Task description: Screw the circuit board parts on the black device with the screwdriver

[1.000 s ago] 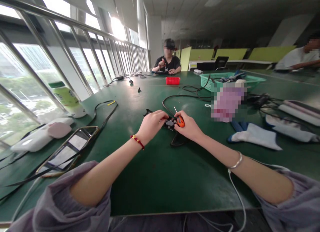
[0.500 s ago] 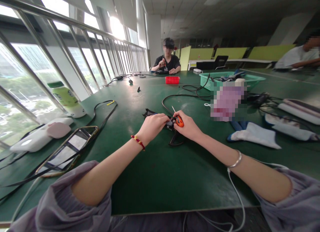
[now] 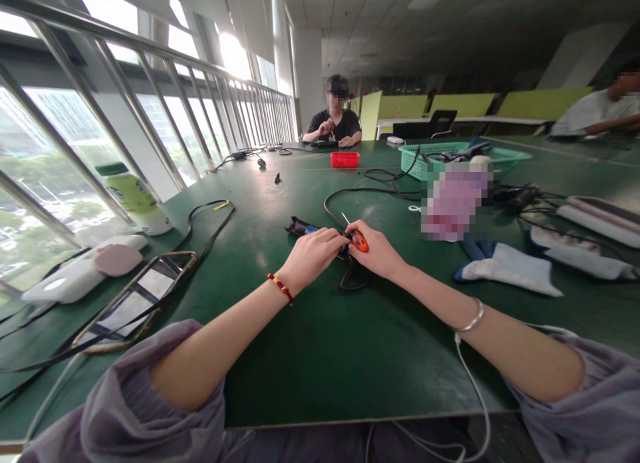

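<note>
In front of me on the green table [image 3: 300,356] lies a dark elongated device [image 3: 297,227] with a blue patch and a black cord; its middle is hidden under my hands. My left hand [image 3: 316,253] is over it, fingers pinched together near its right end; what the fingertips grip is hidden. In my right hand [image 3: 379,250] is an orange-and-grey-handled screwdriver [image 3: 361,242], its thin shaft pointing up and left, off the device. My right thumb and fingertips are close to the left fingertips.
To the left are a green bottle [image 3: 131,200], a framed phone-like object [image 3: 127,306] and a black strap [image 3: 213,233]. A red tray [image 3: 345,160], green basket [image 3: 467,153] and white-blue cloth pieces [image 3: 515,270] lie beyond and right. A person [image 3: 333,120] sits opposite.
My left hand has slid a little to the right along the device, closer to my right fingers, showing more of the blue patch. My right hand and the screwdriver have barely moved.
</note>
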`<state>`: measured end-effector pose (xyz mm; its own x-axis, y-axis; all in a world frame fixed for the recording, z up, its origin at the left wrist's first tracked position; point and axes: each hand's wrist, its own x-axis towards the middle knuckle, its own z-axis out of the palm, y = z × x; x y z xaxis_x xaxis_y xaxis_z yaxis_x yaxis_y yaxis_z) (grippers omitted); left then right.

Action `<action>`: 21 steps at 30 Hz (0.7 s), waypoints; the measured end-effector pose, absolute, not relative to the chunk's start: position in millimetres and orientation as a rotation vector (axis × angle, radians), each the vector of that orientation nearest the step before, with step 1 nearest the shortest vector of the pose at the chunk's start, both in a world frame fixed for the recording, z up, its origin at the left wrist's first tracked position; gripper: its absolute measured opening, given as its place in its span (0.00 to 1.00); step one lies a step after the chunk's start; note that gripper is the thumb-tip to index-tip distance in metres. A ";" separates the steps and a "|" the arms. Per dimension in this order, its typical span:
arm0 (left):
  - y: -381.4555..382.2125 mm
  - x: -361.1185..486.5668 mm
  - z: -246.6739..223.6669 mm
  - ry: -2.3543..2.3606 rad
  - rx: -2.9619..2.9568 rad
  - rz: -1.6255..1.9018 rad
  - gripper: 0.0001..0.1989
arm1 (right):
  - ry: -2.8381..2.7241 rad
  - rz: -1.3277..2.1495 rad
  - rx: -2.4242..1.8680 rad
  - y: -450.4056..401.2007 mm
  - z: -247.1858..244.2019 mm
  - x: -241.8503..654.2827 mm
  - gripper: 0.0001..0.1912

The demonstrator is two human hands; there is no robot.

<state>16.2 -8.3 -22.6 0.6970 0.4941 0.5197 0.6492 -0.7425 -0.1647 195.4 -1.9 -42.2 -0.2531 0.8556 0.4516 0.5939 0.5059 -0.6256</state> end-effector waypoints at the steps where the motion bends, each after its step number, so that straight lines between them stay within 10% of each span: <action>1: -8.5 16.4 -22.3 -0.908 -2.571 -0.632 0.10 | -1.965 0.424 -1.189 -1.9 -42.1 195.5 0.13; 21: -13.1 21.3 -12.0 -0.950 -2.543 -0.267 0.09 | -1.824 0.184 -1.244 -5.0 -27.3 202.3 0.13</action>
